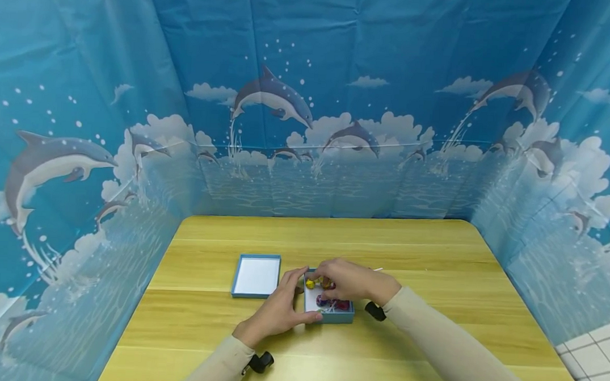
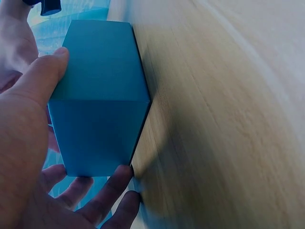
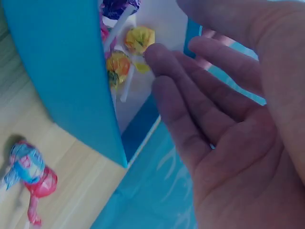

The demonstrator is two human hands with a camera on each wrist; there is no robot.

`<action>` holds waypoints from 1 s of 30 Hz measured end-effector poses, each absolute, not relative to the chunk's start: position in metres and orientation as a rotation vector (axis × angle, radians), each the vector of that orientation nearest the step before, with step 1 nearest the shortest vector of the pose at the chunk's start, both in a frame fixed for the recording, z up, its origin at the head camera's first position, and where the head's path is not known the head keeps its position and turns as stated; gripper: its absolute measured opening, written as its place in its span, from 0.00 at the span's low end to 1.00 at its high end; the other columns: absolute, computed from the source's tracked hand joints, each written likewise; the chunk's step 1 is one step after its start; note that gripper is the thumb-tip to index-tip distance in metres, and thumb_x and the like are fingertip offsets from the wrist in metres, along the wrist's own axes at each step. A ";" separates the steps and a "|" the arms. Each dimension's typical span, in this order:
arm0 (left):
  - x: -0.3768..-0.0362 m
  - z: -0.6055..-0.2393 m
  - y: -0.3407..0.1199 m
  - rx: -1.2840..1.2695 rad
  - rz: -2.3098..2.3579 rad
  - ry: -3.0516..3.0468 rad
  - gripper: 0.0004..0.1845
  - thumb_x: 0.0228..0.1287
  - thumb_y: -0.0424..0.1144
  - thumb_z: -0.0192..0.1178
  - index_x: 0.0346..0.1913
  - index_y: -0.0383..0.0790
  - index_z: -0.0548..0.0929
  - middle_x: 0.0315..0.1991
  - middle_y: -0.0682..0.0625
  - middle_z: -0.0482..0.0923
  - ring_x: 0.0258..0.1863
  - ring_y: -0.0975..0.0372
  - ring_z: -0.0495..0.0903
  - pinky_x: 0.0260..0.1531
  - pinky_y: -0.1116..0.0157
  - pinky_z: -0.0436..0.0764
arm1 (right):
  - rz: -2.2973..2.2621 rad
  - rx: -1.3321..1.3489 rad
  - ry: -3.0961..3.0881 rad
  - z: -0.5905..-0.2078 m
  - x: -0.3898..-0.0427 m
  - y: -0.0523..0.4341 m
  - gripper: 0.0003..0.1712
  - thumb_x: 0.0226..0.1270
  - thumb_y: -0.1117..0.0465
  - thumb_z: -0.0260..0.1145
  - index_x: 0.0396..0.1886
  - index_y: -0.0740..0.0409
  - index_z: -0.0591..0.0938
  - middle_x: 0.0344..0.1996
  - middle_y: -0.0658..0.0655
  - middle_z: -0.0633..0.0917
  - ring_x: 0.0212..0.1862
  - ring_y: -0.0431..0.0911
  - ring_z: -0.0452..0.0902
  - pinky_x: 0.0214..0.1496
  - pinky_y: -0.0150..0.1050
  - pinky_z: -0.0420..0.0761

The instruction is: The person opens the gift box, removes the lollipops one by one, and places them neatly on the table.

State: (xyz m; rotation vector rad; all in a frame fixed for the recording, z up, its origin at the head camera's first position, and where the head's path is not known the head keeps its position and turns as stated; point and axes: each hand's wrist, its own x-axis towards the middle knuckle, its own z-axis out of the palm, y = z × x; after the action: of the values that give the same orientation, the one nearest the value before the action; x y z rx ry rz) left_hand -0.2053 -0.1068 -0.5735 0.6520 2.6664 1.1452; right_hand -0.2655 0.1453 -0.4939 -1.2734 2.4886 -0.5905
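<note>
Right fingers: The fingers (image 3: pixel 176 90) of the right hand (image 1: pixel 349 279) were straight and loosely spread, their tips over the sweets in the blue box (image 1: pixel 336 317); one tip was just beside a yellow lollipop (image 3: pixel 139 39), and nothing was pinched.
Left fingers: The left hand (image 1: pixel 279 310) held the box's near-left corner, thumb (image 2: pixel 40 78) flat on one wall and the other fingers (image 2: pixel 107 193) relaxed under and beside the corner, bracing rather than clamping.
Box: It sat on the wooden table (image 1: pixel 435 258) near the front middle, open at the top, with several wrapped lollipops inside: yellow, an orange-yellow lollipop (image 3: pixel 117 64) and a purple lollipop (image 3: pixel 116 7) showed in the right wrist view, with red ones in the head view.
Risk: My guess was that the light box could skid or tip if the right fingers pushed sideways, since the left hand only steadied one corner. The sticks lay crossed, so lifting one sweet could drag another over the wall.
Around: A blue lid (image 1: pixel 257 275) lay open side up just left of the box, apart from it. A red-and-blue lollipop (image 3: pixel 29 171) lay on the table outside the box's far wall. A dolphin-print curtain (image 1: pixel 309 100) closed off the back and sides.
In the way: The box walls stood between the loose sweet and those inside; the lid was clear of both hands.
</note>
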 end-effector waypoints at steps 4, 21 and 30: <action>-0.208 -0.580 -0.108 0.656 1.168 2.656 0.65 0.72 0.71 0.78 0.98 0.53 0.52 0.94 0.44 0.58 0.84 0.47 0.77 0.84 0.41 0.79 | -0.557 -1.249 2.454 -0.500 -0.269 0.137 0.28 0.83 0.66 0.77 0.78 0.61 0.86 0.65 0.63 0.94 0.50 0.45 0.95 0.56 0.41 0.95; -0.203 -0.573 -0.107 0.659 1.156 2.682 0.63 0.75 0.69 0.77 0.97 0.48 0.53 0.93 0.40 0.58 0.83 0.46 0.78 0.82 0.40 0.81 | -0.497 -1.227 2.446 -0.506 -0.283 0.120 0.14 0.79 0.65 0.81 0.60 0.60 0.95 0.52 0.56 0.98 0.53 0.44 0.96 0.57 0.36 0.94; -0.202 -0.573 -0.105 0.652 1.151 2.683 0.63 0.75 0.68 0.77 0.97 0.48 0.52 0.93 0.40 0.58 0.82 0.46 0.78 0.82 0.41 0.81 | -0.464 -1.189 2.460 -0.507 -0.281 0.120 0.13 0.75 0.65 0.84 0.56 0.58 0.96 0.42 0.53 0.99 0.41 0.35 0.93 0.48 0.31 0.92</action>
State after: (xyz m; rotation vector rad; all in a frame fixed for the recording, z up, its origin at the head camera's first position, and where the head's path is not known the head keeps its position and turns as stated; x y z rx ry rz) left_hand -0.2019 -0.1054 -0.5731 0.6518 2.6830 1.1507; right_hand -0.2809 0.1199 -0.5072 -1.1887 2.4604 -0.4644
